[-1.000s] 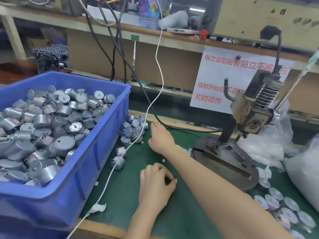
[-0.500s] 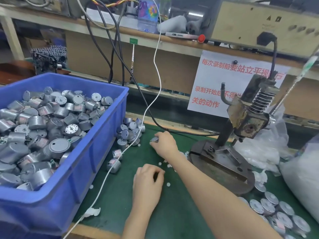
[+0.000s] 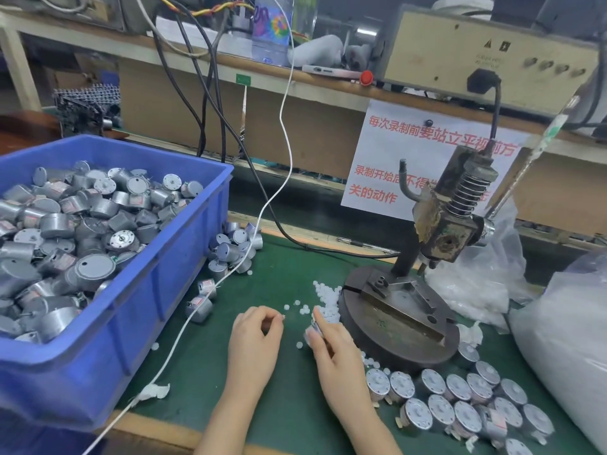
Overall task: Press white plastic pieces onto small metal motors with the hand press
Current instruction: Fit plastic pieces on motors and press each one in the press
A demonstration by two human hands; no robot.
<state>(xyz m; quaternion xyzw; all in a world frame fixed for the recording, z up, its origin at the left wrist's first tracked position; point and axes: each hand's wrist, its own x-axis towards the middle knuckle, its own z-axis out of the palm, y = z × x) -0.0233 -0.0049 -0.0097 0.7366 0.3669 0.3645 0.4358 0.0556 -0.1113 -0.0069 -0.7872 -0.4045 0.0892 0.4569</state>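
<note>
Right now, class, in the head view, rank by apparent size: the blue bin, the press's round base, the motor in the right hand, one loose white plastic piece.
1. blue bin, though it is nearest the camera
2. round base
3. motor, partly covered
4. white plastic piece

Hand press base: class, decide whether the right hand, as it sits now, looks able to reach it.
Probably yes. The right hand, gripping a small motor, lies right beside the hand press base. Only loose white plastic pieces lie between them, and the press head stands raised above it.
</note>
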